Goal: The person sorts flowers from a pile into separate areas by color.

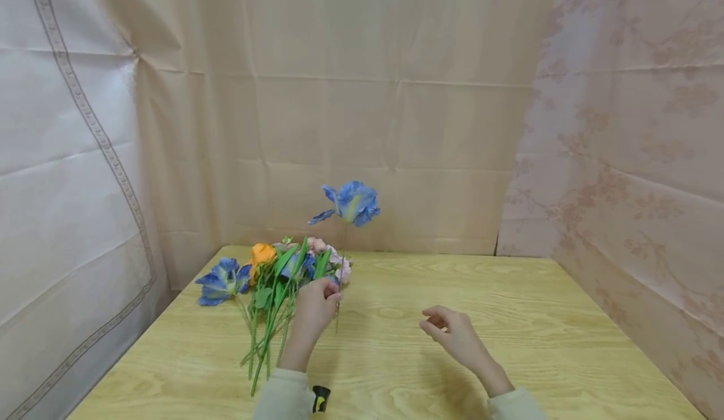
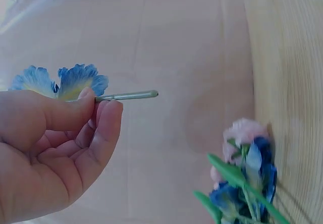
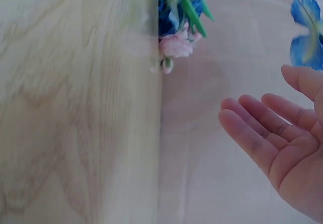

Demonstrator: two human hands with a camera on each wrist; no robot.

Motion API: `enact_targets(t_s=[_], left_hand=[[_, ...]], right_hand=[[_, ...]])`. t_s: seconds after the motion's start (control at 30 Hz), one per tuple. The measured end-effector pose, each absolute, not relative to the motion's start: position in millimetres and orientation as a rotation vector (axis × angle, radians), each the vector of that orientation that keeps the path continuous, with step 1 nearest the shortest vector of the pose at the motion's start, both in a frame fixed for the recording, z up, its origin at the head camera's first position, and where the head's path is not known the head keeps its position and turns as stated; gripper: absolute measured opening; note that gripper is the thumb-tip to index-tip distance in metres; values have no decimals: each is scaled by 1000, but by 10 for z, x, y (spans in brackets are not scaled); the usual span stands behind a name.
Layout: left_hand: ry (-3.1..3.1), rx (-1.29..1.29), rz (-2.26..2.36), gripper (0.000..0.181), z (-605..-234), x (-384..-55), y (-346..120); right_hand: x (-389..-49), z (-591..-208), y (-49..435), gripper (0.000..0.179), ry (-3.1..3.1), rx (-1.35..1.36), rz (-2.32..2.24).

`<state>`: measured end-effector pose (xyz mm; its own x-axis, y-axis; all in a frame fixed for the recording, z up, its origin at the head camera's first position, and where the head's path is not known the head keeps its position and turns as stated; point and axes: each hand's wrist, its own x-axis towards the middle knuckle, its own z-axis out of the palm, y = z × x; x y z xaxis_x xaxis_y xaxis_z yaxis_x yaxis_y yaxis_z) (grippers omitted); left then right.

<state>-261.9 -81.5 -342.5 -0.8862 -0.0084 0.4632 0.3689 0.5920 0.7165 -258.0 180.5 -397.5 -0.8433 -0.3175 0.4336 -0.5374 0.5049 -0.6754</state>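
Between thumb and fingers, my left hand [image 1: 317,303] pinches the thin stem of a blue iris-like flower [image 1: 353,203], held upright above the table. In the left wrist view the cut end of the stem [image 2: 133,96] sticks out past the fingertips, with blue petals [image 2: 83,80] behind the hand. To the right, my right hand [image 1: 455,335] hovers over the table with fingers loosely bent and nothing in them. In the right wrist view its palm and relaxed fingers face the camera.
A pile of flowers lies left of centre: another blue flower [image 1: 217,281], an orange bloom [image 1: 263,255], pink blooms [image 1: 343,272] and green stems [image 1: 266,338]. Near the left sleeve sits a small black and yellow object [image 1: 320,398]. Draped cloth [image 1: 367,105] hangs behind the wooden table [image 1: 537,319].
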Motion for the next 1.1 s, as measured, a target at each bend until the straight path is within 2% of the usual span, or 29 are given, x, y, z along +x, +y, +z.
enact_targets(t_s=[0.33,0.6,1.1], left_hand=[[-2360,-567,-1486,12,-3531,-2439,-402],[-2331,-645,-1630,10,-3609,-2337,-171],[-2333,-641,-1510,7,-3667,-2323,-84]], right_hand=[[-2459,-3937,1615,35,-2524,819,1323],[-2374,-3917,1474,37,-2443,893,1433],[-2319,-3966,1380,7,-2245,941,1625]])
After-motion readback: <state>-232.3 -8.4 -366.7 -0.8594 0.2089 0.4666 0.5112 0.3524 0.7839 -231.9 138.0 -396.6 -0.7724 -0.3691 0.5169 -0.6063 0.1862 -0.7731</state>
